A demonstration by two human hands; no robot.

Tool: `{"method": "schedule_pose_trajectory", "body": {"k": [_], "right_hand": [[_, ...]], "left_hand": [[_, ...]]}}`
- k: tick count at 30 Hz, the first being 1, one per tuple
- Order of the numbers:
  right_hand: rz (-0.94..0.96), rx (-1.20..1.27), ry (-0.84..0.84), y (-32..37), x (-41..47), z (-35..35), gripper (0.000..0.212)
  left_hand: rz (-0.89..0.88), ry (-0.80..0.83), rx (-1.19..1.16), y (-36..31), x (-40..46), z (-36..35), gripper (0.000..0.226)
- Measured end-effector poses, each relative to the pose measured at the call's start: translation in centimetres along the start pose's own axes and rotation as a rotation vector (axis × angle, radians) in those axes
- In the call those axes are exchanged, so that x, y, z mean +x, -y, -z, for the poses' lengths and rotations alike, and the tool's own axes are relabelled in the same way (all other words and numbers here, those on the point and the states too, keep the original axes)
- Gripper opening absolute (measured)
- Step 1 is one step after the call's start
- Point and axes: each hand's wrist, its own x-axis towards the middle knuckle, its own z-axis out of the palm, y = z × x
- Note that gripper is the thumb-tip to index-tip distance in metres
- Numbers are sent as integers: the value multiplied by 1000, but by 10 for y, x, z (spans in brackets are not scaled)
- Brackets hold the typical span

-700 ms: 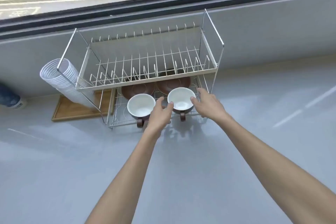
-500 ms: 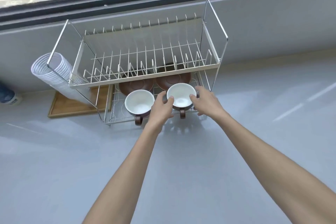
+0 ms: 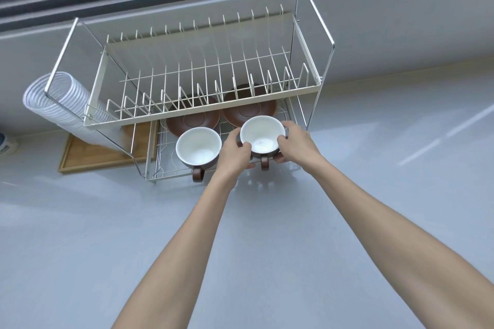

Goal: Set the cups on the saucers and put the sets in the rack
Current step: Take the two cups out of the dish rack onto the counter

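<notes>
While lifted: right cup [image 3: 262, 134] now raised off rack [image 3: 203, 117] front edge.
Fingers: left hand [image 3: 235, 152], right hand [image 3: 296, 141] clamped on it.
Next: likely onto right saucer [image 3: 250, 111].

Rack [image 3: 203, 117]: bright chromed wire frame, upper tier in cream-coated metal. Cups [image 3: 199, 148]: glazed ceramic, glossy white inside, brown outside. Saucers [image 3: 250, 112]: glossy brown glaze. Tray [image 3: 93, 153]: matt light wood. Stacked cups [image 3: 57, 104]: clear ribbed plastic. Tabletop [image 3: 107, 235]: smooth grey with soft sheen.
</notes>
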Motion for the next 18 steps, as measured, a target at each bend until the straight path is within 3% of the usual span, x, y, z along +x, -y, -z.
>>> {"method": "schedule_pose_trajectory", "body": {"k": [18], "right_hand": [[29,47,-57,-13,-36,8,55]], "left_hand": [[-32,-3,24,-8,-45,-7,47]]}}
